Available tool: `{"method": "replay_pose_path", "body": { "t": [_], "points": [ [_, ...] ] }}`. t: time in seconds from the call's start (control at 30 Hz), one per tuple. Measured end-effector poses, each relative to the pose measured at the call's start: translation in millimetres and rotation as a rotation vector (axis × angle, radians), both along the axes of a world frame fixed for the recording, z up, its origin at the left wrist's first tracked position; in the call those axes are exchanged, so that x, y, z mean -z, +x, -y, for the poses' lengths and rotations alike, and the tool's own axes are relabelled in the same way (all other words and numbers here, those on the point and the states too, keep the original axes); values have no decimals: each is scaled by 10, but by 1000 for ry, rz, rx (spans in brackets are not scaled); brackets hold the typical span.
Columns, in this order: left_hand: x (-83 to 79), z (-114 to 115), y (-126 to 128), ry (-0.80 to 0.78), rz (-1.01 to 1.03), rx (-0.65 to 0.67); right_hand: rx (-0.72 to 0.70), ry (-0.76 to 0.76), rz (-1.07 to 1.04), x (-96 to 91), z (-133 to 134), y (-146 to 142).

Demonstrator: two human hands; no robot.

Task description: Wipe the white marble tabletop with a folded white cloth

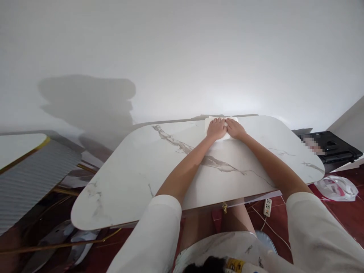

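On the white marble-patterned tabletop [127, 170], close to its far edge, lies a folded white cloth [208, 122]; whether it is fabric or paper I cannot tell. My left hand [217, 129] presses down on its middle, fingers together and bent over it. Right beside it, my right hand [235, 128] holds the right part of the same cloth, its fingers pointing toward the left hand and touching it. Both arms are stretched forward across the table. The cloth's underside and parts beneath my palms are hidden.
A plain wall [182, 57] rises behind the table. At left stands another table with a gold edge [40, 144]. On the right are a black case [335, 146] and a plastic bag [338, 189] on the red floor. A power strip [267, 207] with cords lies below.
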State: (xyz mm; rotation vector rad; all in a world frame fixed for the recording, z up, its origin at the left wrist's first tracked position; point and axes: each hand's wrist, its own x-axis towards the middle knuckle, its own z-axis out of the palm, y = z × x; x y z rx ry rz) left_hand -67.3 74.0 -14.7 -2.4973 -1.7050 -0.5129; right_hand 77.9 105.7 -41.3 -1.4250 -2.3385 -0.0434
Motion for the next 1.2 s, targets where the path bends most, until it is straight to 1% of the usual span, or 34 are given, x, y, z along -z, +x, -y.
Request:
{"method": "replay_pose_path", "body": {
  "t": [0.17,0.33,0.5,0.67,0.93,1.07,1.2],
  "points": [
    [-42,247,85,-26,7,-16,-11,-9,-11,20,169,92],
    [-70,457,97,-33,30,-28,16,-50,19,-55,424,84],
    [-82,704,77,-31,26,-31,-14,-38,32,-101,687,58],
    [-85,1031,48,-27,9,-42,-12,-74,54,-116,1020,37],
    [-44,1564,-11,-41,-9,-32,-15,-79,64,-157,1656,1],
    [-82,1881,11,-89,-29,-76,-48,-97,64,-182,1927,7],
    [-124,2160,77,-130,-55,-98,-93,-73,46,-163,2141,80]
  ]
}}
